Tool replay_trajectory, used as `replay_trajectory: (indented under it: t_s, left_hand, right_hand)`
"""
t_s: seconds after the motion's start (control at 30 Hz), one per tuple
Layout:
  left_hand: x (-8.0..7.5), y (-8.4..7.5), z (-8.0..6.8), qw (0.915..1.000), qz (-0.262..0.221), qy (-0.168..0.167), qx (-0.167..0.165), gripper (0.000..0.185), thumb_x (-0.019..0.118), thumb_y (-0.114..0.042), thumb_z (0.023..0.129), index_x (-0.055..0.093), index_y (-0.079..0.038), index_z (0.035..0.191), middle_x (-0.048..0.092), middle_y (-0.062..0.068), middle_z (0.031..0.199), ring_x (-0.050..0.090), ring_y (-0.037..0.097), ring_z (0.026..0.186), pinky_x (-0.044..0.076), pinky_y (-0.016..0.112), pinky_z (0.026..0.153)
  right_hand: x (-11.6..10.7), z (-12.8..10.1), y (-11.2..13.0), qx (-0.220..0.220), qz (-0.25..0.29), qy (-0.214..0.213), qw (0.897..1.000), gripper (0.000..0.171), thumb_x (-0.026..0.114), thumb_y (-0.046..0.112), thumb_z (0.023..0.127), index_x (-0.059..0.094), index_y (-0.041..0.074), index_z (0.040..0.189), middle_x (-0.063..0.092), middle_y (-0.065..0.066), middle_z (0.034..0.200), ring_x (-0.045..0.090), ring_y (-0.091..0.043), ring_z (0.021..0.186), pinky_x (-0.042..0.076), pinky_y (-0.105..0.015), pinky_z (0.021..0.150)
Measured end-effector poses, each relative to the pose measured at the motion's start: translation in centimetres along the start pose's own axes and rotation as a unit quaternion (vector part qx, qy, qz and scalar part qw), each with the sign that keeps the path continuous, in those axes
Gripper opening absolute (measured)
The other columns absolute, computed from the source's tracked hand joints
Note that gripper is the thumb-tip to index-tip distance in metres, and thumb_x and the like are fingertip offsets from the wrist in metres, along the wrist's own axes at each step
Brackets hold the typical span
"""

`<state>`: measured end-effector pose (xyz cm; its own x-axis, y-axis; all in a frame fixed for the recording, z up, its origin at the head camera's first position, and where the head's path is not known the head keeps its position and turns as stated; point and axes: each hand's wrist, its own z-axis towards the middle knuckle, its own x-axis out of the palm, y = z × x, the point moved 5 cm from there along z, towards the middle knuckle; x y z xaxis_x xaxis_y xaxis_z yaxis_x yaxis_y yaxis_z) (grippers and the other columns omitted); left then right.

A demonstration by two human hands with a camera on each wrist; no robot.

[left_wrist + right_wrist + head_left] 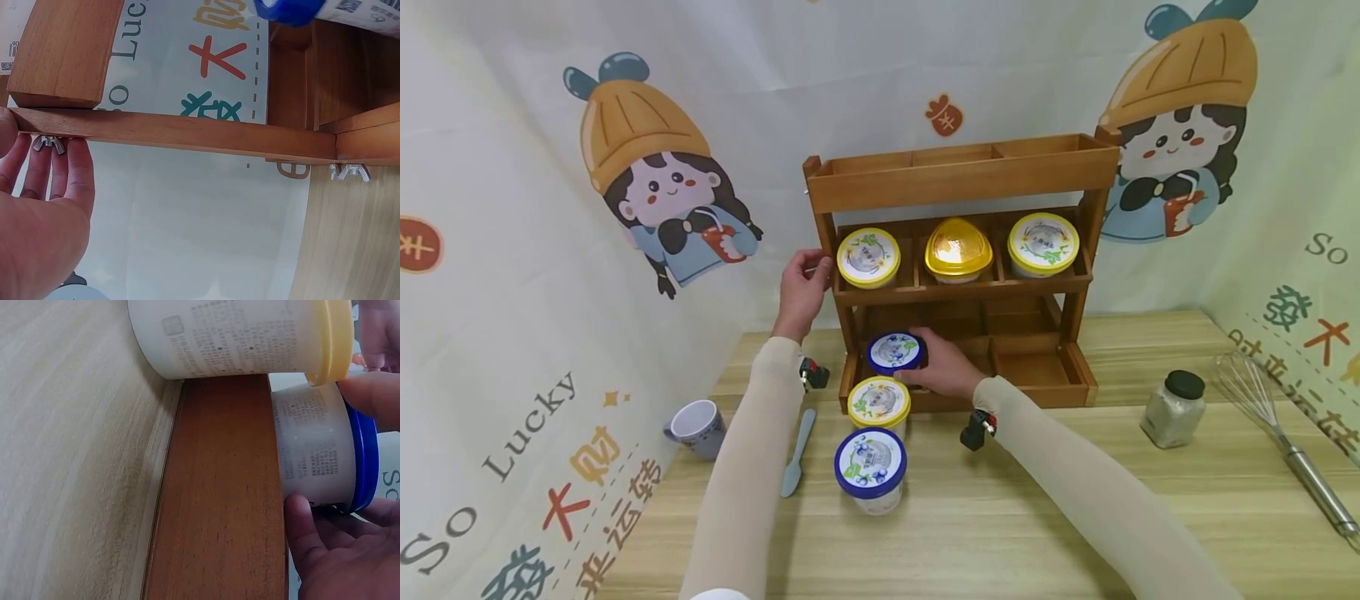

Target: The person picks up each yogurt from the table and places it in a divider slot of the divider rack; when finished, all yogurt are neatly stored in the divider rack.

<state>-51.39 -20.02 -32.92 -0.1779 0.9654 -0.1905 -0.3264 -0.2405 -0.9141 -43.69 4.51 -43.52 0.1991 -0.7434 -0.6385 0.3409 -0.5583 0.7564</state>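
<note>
The right hand (942,367) is grasping the blue-lid cup (895,352) at the left compartment of the rack's (958,179) bottom tier. The right-wrist view is showing the thumb (306,534) curled against the cup wall below and a finger (369,394) pressing the wall from the opposite side, both just behind the blue lid rim. The cup is sitting at the tier's front lip, directly behind a yellow-lid cup (879,403) standing on the counter (1075,500).

Handling, as a judgement: the cup is appearing to be a small, light plastic tub with a smooth printed wall. The wall is likely yielding under a hard squeeze, and the surface may be slippery. The firmest hold is looking to be across the wall just under the lid rim, where the rim is stiffening the tub. Lifting by the lid alone is risking pulling it off.

The left hand (802,287) is resting against the rack's left post at the middle tier. The left-wrist view is showing its fingers (78,169) straight, touching the wood beside a wing nut (49,144), closed on nothing.

A second blue-lid cup (871,467) is standing nearest the person.
</note>
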Motion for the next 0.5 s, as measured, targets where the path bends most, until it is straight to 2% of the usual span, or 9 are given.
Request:
replay_trajectory:
  t_s: [0.23,0.5]
  left_hand:
    - [-0.02,-0.02,-0.06,1.0000,-0.001,-0.003,-0.005,0.036,0.058,-0.027,0.110,0.058,-0.007,0.141,0.061,0.015,0.135,0.063,0.024,0.118,0.059,0.040,0.105]
    - [0.00,0.01,0.07,1.0000,-0.001,-0.004,-0.003,0.036,0.059,-0.027,0.110,0.058,-0.007,0.140,0.062,0.015,0.134,0.064,0.024,0.118,0.060,0.040,0.104]
  right_hand:
    - [0.14,0.34,-0.59,0.028,0.004,0.004,1.000,0.086,0.078,0.031,0.092,0.034,0.006,0.162,0.052,-0.022,0.156,0.056,-0.037,0.139,0.046,-0.055,0.119]
    - [-0.07,0.13,-0.74,0.021,0.008,-0.001,1.000,0.081,0.076,0.027,0.092,0.039,0.006,0.161,0.056,-0.021,0.152,0.060,-0.034,0.130,0.052,-0.052,0.112]
